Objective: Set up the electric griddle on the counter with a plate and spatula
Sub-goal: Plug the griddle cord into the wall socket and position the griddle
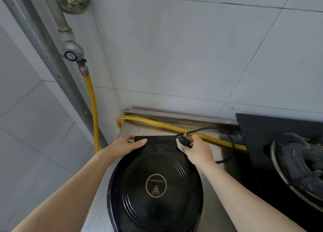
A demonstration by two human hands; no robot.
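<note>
One griddle (155,184), two hands (127,147) (199,151), one plug (184,140)

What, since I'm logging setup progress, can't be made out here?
Head view:
- electric griddle: near rim cut off by bottom edge; lid print too small.
- plug: partly covered by the right hand.
- cord: other end hidden behind the right wrist.
- plate, spatula: none in frame.

glossy black griddle (155,184) lid, brushed steel counter (215,196), ribbed yellow hose (92,100), smooth grey wall tiles (183,48)
</note>
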